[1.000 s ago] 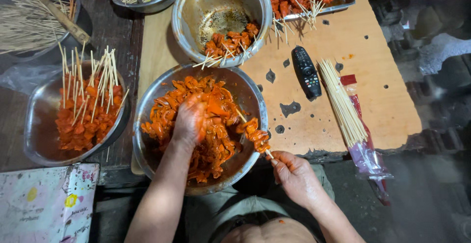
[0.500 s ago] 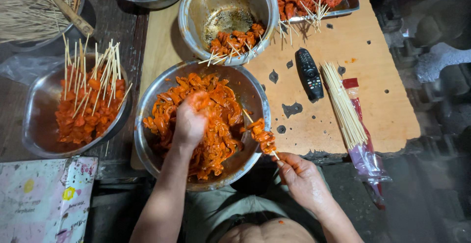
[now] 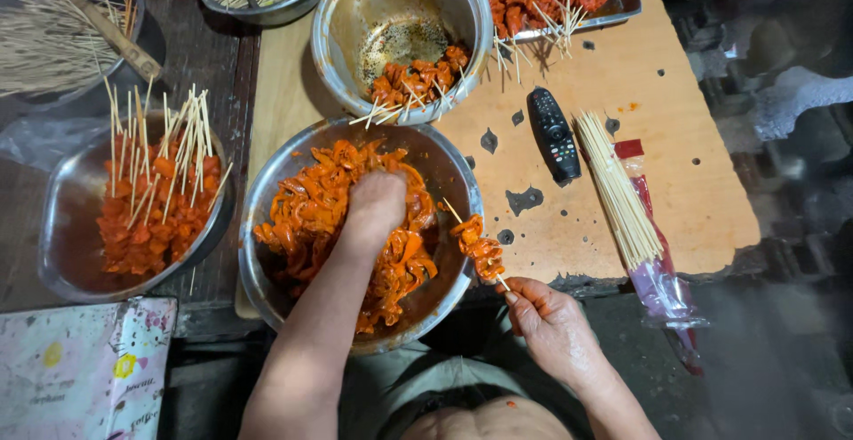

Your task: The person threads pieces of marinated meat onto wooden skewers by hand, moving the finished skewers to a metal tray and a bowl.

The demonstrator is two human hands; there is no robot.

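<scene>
Since the earlier frame your left hand (image 3: pixel 378 204) has slid toward 1 o'clock in the bowl (image 3: pixel 267 193), and the skewer (image 3: pixel 478 249) has tipped a little more upright over the rim at 3 o'clock.

Your left hand is now curled down into the meat (image 3: pixel 311 209), fingers buried, so you cannot tell how much it grips. Your right hand (image 3: pixel 553 324) pinches the skewer's bare lower end between narrow fingertips, with a few orange pieces threaded near the top.

The strips look soft, limp and slick with marinade; they would likely slide from a loose grip, so take each by a thick fold. The stick looks thin, light and easy to snap; its dry end is probably the best hold.

At 3 o'clock from the bowl lie a remote (image 3: pixel 553 133) and spare sticks (image 3: pixel 617 187) on the table (image 3: pixel 675 111). At 9 o'clock sits a pan (image 3: pixel 62 227) of finished skewers.
</scene>
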